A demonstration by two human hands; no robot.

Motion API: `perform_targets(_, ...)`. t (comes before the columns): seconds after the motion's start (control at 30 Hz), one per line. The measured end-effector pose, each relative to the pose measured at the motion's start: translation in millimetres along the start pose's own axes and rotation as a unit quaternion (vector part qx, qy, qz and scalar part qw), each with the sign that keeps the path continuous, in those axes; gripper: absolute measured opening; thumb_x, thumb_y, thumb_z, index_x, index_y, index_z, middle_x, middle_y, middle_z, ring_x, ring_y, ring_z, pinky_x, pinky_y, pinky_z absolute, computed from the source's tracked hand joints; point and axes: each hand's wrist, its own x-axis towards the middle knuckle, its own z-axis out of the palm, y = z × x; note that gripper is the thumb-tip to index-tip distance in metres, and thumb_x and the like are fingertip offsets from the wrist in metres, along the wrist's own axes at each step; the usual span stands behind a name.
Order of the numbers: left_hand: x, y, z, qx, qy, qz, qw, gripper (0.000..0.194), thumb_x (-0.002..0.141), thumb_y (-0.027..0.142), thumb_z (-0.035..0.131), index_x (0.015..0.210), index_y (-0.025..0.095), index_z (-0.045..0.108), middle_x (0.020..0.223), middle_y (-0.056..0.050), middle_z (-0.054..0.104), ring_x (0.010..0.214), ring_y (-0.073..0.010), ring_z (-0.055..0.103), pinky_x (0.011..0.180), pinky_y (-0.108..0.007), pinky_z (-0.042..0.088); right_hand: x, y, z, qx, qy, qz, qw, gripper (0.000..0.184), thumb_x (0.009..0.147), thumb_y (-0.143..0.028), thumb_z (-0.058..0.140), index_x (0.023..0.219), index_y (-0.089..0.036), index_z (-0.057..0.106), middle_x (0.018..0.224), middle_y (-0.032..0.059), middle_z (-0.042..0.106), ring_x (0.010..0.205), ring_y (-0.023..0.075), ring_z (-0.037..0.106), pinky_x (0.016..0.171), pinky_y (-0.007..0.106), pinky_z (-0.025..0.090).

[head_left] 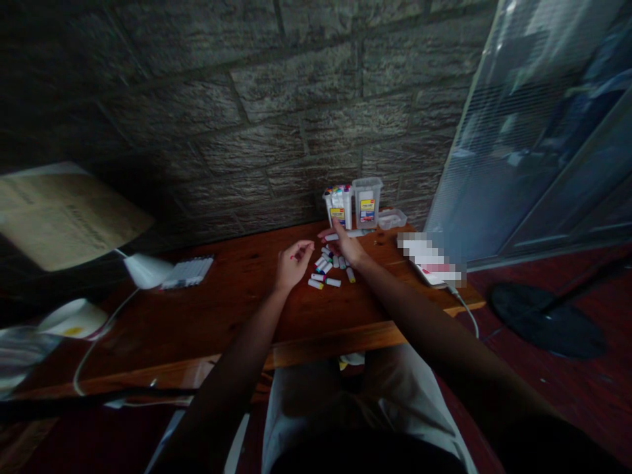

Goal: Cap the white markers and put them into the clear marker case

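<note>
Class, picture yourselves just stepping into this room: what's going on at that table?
A person is working with both hands over a wooden table. The right hand is at a long white marker, though its grip is unclear. The left hand hovers beside it, fingers drawn together; whether they hold anything is too small to tell. Just below are scattered short white pieces with coloured ends. Behind stand a filled container and a clear container; a row of markers lies off to the left.
</note>
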Motion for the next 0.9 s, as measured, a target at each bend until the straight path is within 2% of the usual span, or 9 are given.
perform_targets(0.17, -0.8, 0.2, -0.1, -0.003, -0.001, 0.004, 1.0, 0.026, 0.09, 0.04, 0.055, 0.095, 0.019, 0.069, 0.083, -0.003, 0.073, 0.063, -0.0109, 0.061, 0.058, -0.02, 0.047, -1.2, -1.2, 0.7, 0.008, -0.004, 0.011, 1.0, 0.072, 0.08, -0.079, 0.035, 0.075, -0.016, 0.068, 0.07, 0.0061, 0.065, 0.048, 0.0085, 0.048, 0.042, 0.022, 0.03)
perform_targets(0.33, -0.8, 1.4, -0.6, -0.007, -0.004, -0.002, 1.0, 0.026, 0.09, 0.04, 0.056, 0.096, 0.018, 0.069, 0.083, -0.004, 0.073, 0.062, -0.0108, 0.062, 0.057, -0.02, 0.047, -1.5, -1.0, 2.4, -0.009, -0.007, 0.006, 1.0, 0.066, 0.081, -0.076, 0.041, 0.073, -0.016, 0.066, 0.063, 0.0055, 0.062, 0.045, 0.0087, 0.044, 0.041, 0.023, 0.029)
perform_targets(0.53, 0.0, 2.4, 0.1, -0.014, -0.005, -0.005, 1.0, 0.026, 0.089, 0.039, 0.056, 0.096, 0.018, 0.069, 0.084, -0.004, 0.073, 0.064, -0.0113, 0.063, 0.059, -0.021, 0.049, -0.8, -0.6, 1.9, -0.009, -0.016, -0.01, 1.0, 0.059, 0.081, -0.071, 0.045, 0.078, -0.017, 0.066, 0.066, 0.0036, 0.062, 0.044, 0.0077, 0.042, 0.04, 0.022, 0.028)
perform_targets(0.73, -0.5, -1.7, 2.7, -0.026, -0.008, -0.002, 1.0, 0.026, 0.089, 0.039, 0.057, 0.101, 0.019, 0.068, 0.088, -0.005, 0.074, 0.067, -0.0121, 0.065, 0.059, -0.022, 0.05, -0.6, 3.2, 2.9, -0.065, -0.007, -0.027, 0.997, 0.056, 0.08, -0.07, 0.049, 0.083, -0.018, 0.069, 0.074, 0.0046, 0.066, 0.053, 0.0097, 0.05, 0.045, 0.021, 0.035)
perform_targets(0.9, -0.5, -0.9, 2.4, -0.03, -0.012, -0.003, 0.999, 0.026, 0.089, 0.039, 0.057, 0.102, 0.019, 0.068, 0.089, -0.005, 0.074, 0.068, -0.0122, 0.065, 0.061, -0.022, 0.05, -3.2, 2.7, 2.0, -0.081, -0.026, -0.047, 0.995, 0.061, 0.085, -0.072, 0.039, 0.08, -0.019, 0.069, 0.069, 0.0034, 0.066, 0.053, 0.0098, 0.05, 0.049, 0.021, 0.039)
